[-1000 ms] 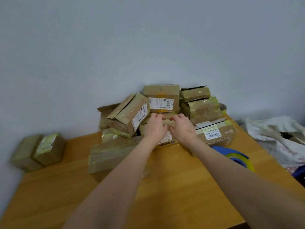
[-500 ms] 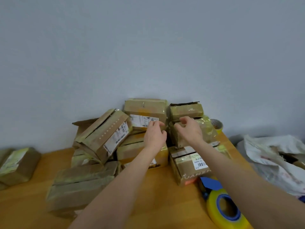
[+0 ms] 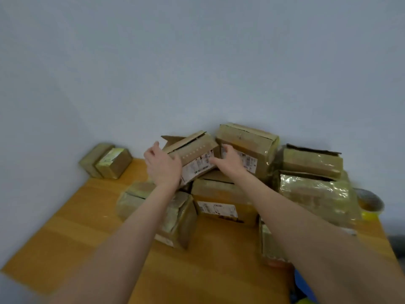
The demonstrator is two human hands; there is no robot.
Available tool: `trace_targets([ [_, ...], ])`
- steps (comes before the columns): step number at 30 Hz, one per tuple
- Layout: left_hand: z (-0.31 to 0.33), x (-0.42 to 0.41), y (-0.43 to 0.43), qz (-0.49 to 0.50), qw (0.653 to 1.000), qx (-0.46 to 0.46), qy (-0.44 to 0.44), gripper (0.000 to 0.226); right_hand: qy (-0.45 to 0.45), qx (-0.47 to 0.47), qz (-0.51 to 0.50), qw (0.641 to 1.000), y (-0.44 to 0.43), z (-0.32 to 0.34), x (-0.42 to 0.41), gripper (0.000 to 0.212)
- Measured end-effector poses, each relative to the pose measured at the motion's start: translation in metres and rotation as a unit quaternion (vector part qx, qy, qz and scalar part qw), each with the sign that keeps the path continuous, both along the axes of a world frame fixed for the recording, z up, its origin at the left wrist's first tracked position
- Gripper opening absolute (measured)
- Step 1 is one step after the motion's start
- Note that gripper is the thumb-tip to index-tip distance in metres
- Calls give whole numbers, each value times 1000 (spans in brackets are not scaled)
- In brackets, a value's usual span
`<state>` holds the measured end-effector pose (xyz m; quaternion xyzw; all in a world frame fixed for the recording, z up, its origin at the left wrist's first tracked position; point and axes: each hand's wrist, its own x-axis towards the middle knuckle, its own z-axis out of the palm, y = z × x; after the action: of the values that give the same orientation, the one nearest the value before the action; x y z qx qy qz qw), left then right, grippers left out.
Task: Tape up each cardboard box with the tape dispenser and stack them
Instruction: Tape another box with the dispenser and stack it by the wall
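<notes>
The one I'm on is the tilted cardboard box (image 3: 195,154) on top of the pile, far middle of the tabletop (image 3: 83,227). It's brown, the top flaps are gaping, and there's a white barcode label on the side facing me. My left hand (image 3: 163,166) is at its left end and my right hand (image 3: 230,162) is at the label side. Both hands are spread loose with nothing gripped. Can't tell if they're actually touching it. The label print is too blurry to read.

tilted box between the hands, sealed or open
Open: the tilted box has its top flaps lifted apart, with a dark gap running along the seam.
</notes>
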<state>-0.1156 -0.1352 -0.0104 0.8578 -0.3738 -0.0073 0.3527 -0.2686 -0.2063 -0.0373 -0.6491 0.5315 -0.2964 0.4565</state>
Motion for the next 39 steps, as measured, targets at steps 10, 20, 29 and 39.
trace_targets([
  [10,-15,16,21,-13,953,-111,280,41,-98,45,-6,994,-11,-1,13,79],
  [20,18,-1,75,-50,951,-199,232,55,-135,22,-101,985,79,31,-25,64],
  [29,23,-17,131,-134,923,-291,214,25,-281,106,-126,945,148,28,-46,43],
  [39,34,27,158,-74,933,-315,159,47,-327,159,-5,932,160,30,7,63],
])
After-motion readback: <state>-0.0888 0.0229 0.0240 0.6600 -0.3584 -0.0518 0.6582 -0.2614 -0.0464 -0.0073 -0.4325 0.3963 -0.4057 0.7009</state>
